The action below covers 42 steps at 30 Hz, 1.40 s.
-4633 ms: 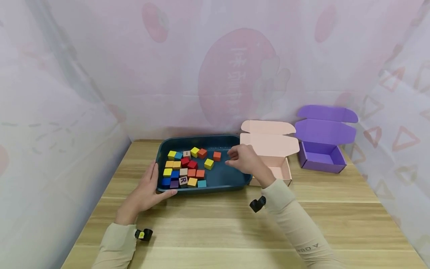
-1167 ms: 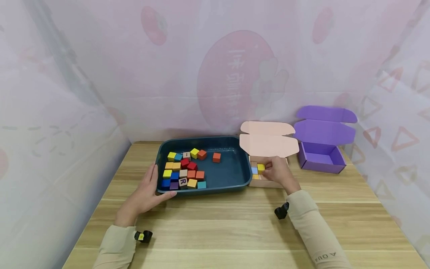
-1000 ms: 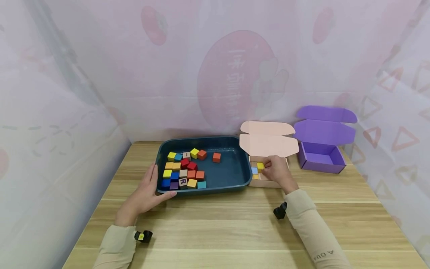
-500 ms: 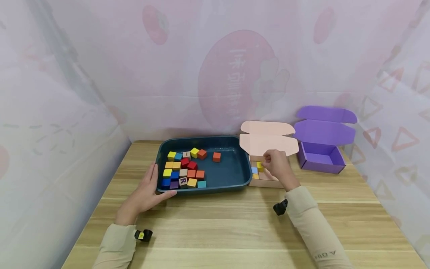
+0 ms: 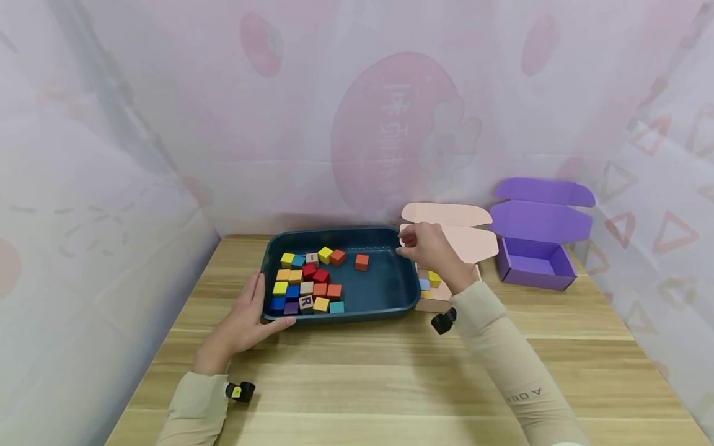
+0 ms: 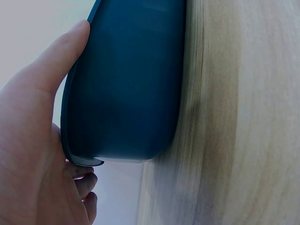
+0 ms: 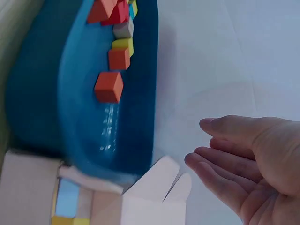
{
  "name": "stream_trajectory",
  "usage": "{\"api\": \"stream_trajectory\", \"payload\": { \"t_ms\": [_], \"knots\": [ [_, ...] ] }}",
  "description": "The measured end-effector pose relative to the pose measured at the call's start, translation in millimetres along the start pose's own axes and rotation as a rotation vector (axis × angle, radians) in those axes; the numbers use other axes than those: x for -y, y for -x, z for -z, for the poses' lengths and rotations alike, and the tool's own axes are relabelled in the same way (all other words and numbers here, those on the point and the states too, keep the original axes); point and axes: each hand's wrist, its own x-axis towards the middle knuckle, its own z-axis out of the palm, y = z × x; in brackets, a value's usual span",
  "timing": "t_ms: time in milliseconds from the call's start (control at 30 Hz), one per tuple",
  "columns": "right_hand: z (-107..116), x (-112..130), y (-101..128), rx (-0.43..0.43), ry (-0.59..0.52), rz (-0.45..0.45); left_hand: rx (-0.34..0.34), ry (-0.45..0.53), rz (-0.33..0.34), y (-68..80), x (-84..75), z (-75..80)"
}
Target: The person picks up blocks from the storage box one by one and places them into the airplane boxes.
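My left hand holds the near-left corner of a dark blue tray, its thumb along the front rim and its fingers at the left side. In the left wrist view the thumb lies against the tray's rim and fingertips curl in below the corner. Small coloured cubes fill the tray's left half, with one orange cube apart from them. My right hand hovers over the tray's right end with nothing between its fingers. Beneath its wrist stands a peach box holding a yellow cube and a light blue one.
A purple box with its lid up stands at the back right, beside the peach box. Behind everything hangs a pale printed cloth. The wooden table extends in front of the tray.
My right hand let go of the yellow cube in the peach box, then rose and moved left over the tray. The left hand stays at the tray's corner.
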Motion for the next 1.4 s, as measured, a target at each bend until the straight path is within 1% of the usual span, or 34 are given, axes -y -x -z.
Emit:
{"api": "stream_trajectory", "payload": {
  "t_ms": [133,267,433,633,733,900,1000,1133,1400],
  "knots": [
    [-5,16,-14,0.029,-0.022,0.013,-0.002,-0.003,-0.001,0.5,0.1,-0.2],
    [-12,25,-27,0.056,-0.023,0.031,-0.002,-0.002,-0.002,2.6,-2.1,1.0],
    [-27,29,-42,0.108,-0.006,0.034,-0.002,0.001,0.001,5.2,-2.4,1.6],
    [-47,29,-58,0.178,0.056,0.038,-0.004,-0.001,0.005,7.4,-2.0,1.7],
    [-57,29,-64,0.219,0.074,0.011,-0.007,-0.001,0.006,8.7,-2.1,2.1],
    [-68,28,-69,0.304,0.115,-0.061,-0.012,-0.005,0.006,10.0,-3.1,1.2],
    [-74,27,-69,0.337,0.135,-0.108,-0.017,-0.013,0.003,10.3,-3.3,-0.2],
    [-80,24,-69,0.357,0.151,-0.152,-0.029,-0.029,-0.007,10.3,-5.1,-2.3],
    [-91,19,-70,0.352,0.173,-0.170,-0.051,-0.056,-0.024,9.6,-8.3,-1.4]
  ]
}}
